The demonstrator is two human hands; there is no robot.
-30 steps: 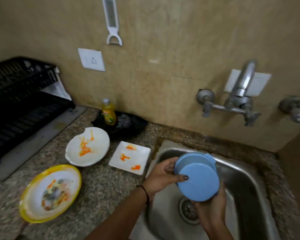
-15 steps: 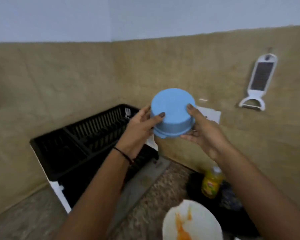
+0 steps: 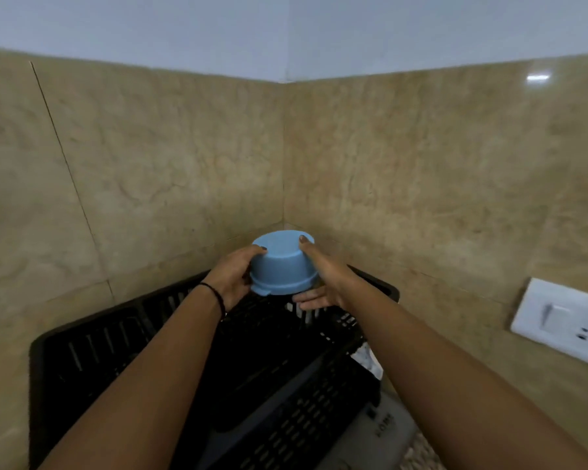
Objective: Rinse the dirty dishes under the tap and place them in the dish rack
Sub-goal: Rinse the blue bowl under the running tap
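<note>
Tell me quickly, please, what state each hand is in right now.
Left hand: grips the upturned blue bowl, over the dish rack.
Right hand: grips the same bowl's opposite side.

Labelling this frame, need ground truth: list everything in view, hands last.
bowl: 1, blue, upside down, held at the rack's far corner; contact unclear
rack: 1, black, in the wall corner
tray: 1, grey, under the rack, lower right
socket: 1, white, right wall
walls: 2, beige tile, meeting behind the rack
wristband: 1, black, left wrist
left hand: grips the bowl's left side
right hand: holds the bowl's right side
</note>
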